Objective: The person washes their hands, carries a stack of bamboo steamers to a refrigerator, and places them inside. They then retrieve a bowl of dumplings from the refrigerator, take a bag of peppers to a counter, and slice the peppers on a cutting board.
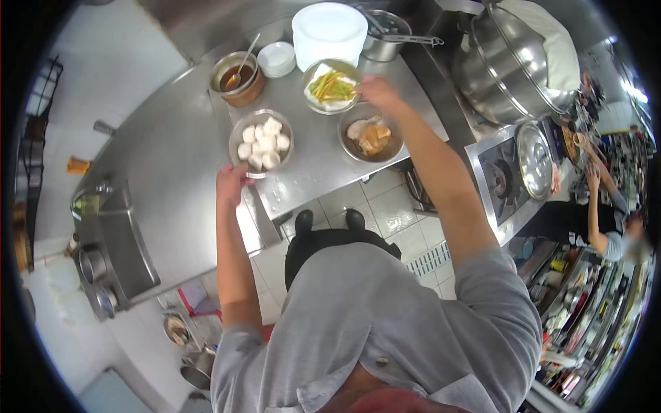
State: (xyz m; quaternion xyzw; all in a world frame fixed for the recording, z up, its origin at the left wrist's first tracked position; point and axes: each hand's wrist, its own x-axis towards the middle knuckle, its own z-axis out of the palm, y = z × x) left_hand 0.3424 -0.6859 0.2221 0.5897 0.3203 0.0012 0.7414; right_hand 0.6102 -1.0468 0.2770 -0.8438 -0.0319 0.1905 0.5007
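On the steel counter, my left hand (232,184) grips the lower left rim of a metal bowl (290,141) that holds several round white pieces (259,143). My right hand (378,91) is at the right edge of a metal bowl (309,96) with green and yellow strips (332,87) on white paper; its fingers are partly blurred, and I cannot make out a firm hold. Just below it, another metal bowl (394,150) contains pale and orange-brown pieces of food (372,137).
Behind the bowls are a pot of brown sauce with a spoon (241,77), small white bowls (277,59), stacked white plates (329,31) and a saucepan (387,48). A large steamer (513,62) and a burner (504,175) stand right; a sink (127,251) lies left. A co-worker (599,220) stands far right.
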